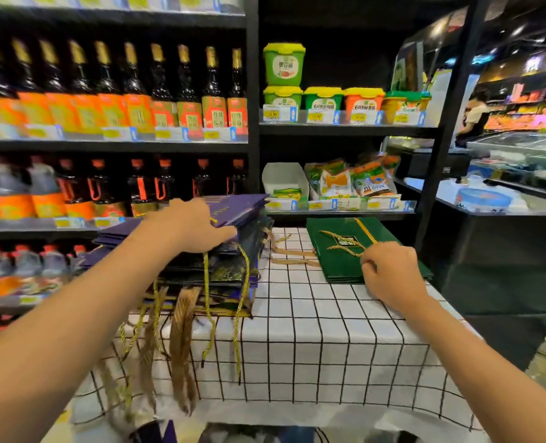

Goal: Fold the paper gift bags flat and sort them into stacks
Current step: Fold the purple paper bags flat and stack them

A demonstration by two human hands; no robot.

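Observation:
A tall pile of flattened dark blue and purple gift bags [220, 276] lies on the left of the checked tablecloth [313, 346], its gold and brown cord handles hanging over the front. My left hand [198, 225] grips the top purple bag [242, 207] of that pile, whose far edge is lifted. To the right lies a flat stack of green gift bags [338, 251] with gold cord handles. My right hand [389, 273] rests with curled fingers on the green stack's near right corner, pinching the gold cord.
Shelves of dark bottles [111, 91] stand behind and to the left. Green and orange tubs [322, 97] and snack packets [354, 180] fill the shelves straight ahead. A black counter [489, 219] stands on the right, with a person [473, 119] beyond it.

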